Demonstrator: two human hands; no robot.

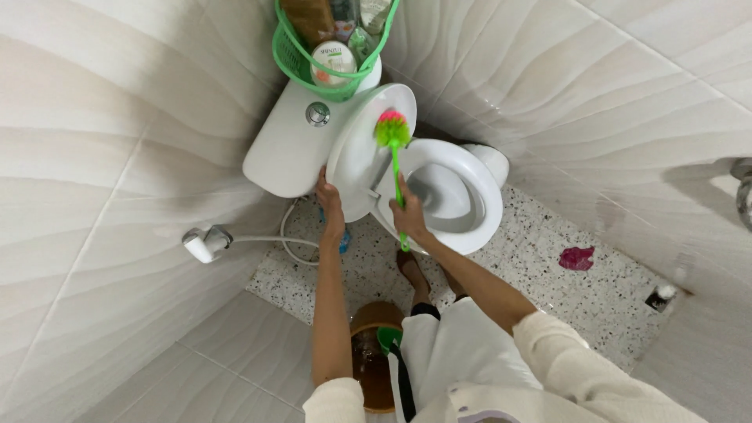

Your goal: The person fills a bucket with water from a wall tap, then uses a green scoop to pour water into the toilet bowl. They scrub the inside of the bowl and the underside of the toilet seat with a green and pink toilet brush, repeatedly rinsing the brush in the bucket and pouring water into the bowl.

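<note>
My right hand [408,217] grips the green handle of a toilet brush [394,149], whose pink and green bristle head presses on the underside of the raised white toilet lid [362,149]. At the lid's lower edge, my left hand [330,205] holds it up. The white toilet bowl [462,200] with its seat lies open to the right of the lid. The cistern [290,149] with a round chrome flush button [317,114] sits behind the lid.
A green basket [301,64] of bottles rests on the cistern top. A white hand sprayer [205,243] with hose hangs on the left tiled wall. A brown bucket [374,356] holding a green scoop stands by my foot. A pink scrap [576,258] lies on the speckled floor near a drain [663,296].
</note>
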